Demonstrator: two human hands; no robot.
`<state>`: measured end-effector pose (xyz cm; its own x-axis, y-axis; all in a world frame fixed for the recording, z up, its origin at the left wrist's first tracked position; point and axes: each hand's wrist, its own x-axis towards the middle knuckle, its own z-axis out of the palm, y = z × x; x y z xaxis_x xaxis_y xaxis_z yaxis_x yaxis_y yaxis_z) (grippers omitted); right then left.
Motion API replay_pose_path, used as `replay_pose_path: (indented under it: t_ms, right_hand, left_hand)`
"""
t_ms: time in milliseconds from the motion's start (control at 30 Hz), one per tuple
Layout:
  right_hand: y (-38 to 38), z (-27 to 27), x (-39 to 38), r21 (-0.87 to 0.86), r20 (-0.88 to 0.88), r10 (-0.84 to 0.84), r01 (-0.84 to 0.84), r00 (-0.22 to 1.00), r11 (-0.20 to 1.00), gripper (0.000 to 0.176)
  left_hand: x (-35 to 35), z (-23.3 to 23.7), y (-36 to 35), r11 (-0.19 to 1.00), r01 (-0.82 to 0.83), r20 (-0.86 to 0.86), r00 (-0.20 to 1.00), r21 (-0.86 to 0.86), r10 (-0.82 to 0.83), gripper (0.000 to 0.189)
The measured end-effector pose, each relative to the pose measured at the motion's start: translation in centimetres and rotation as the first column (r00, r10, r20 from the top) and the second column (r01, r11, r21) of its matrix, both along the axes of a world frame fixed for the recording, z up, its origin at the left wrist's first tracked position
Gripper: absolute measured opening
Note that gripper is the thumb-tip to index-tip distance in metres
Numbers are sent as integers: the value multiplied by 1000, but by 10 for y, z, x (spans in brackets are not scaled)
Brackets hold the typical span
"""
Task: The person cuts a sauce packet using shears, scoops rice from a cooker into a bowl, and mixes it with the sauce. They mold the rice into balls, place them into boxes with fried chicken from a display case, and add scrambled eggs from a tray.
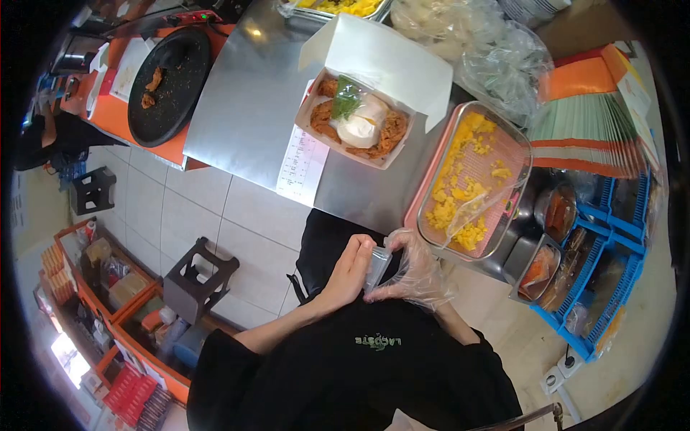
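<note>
My left hand (pixel 347 271), bare, is closed on one side of a small clear plastic container (pixel 378 267) in front of my chest. On its other side, my right hand (pixel 415 276), in a clear plastic glove, has thumb and fingers around it. What is inside the container I cannot make out. Beyond my hands, an open white takeaway box (pixel 379 44) stands on the steel counter. Browned fried pieces (pixel 392 133), a white rounded item (pixel 363 126) and a small green-printed packet (pixel 347 98) lie in it.
A printed paper slip (pixel 300 169) sticks out under the box on the steel counter (pixel 237 93). To the right are a tray of yellow crumbly food (pixel 471 194), folded cartons (pixel 586 129) and a blue rack (pixel 611 287). A black pan (pixel 172 100) and stool (pixel 198 280) are left.
</note>
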<state>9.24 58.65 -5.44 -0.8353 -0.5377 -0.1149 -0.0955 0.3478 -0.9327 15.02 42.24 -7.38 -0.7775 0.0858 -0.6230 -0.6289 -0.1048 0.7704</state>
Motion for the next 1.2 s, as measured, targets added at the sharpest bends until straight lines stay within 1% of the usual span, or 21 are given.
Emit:
replay_pose_path:
  t_ms: [133,167,233,267,333,367,433,467,533,567,667,733,833,967,1033,1133,1200]
  right_hand:
    - [-11,-2,-8,-55,115,56,-50,992,997,72]
    - [-13,1,-10,-35,150,85,-81,985,996,70]
    - [-16,6,-17,0,210,136,-139,968,990,65]
    - [-18,9,-22,2,146,167,-169,975,986,61]
    - [-24,14,-34,12,14,225,-225,974,974,55]
    - [-25,20,-39,46,-36,293,-291,955,955,52]
    - [-27,31,-48,129,-130,427,-412,895,902,48]
    - [-29,29,-48,131,-166,426,-408,889,904,49]
    - [-33,24,-48,139,-244,421,-398,874,907,51]
    - [-36,23,-47,146,-232,400,-375,886,915,51]
    - [-41,26,-40,165,-183,327,-299,927,940,53]
    - [-44,30,-35,176,-135,259,-234,956,956,53]
    - [-48,20,-30,170,-149,206,-180,967,969,57]
    - [-52,26,-26,203,-169,159,-124,973,971,56]
    - [-52,24,-23,193,-178,121,-86,977,977,56]
    - [-49,25,-24,196,-137,128,-100,982,975,57]
    - [-47,21,-27,137,35,14,-19,999,990,59]
  left_hand:
    - [9,-7,-8,997,-60,28,998,53,58,32]
    - [11,-6,-10,995,-74,36,997,64,72,31]
    - [7,-2,-16,997,-33,41,999,68,30,31]
    - [4,2,-20,997,-12,45,999,70,9,31]
    - [-7,7,-29,996,32,122,992,81,-41,33]
    - [-10,8,-32,994,53,163,984,91,-67,33]
    - [-12,1,-33,993,116,62,991,6,-116,35]
    - [-13,-2,-33,989,144,8,990,-38,-144,36]
    - [-20,-4,-38,987,147,119,981,59,-153,38]
    - [-23,-4,-40,984,145,170,972,106,-162,39]
    - [-26,-12,-43,978,161,169,969,129,-181,39]
    - [-27,-15,-44,975,108,216,965,192,-150,40]
    - [-33,-14,-47,964,75,263,954,255,-143,40]
    - [-35,-14,-48,952,47,284,949,303,-137,39]
    - [-36,-14,-47,959,53,275,952,278,-132,39]
    - [-34,-17,-48,959,67,264,954,276,-143,38]
    - [-34,-18,-48,956,70,258,955,284,-146,38]
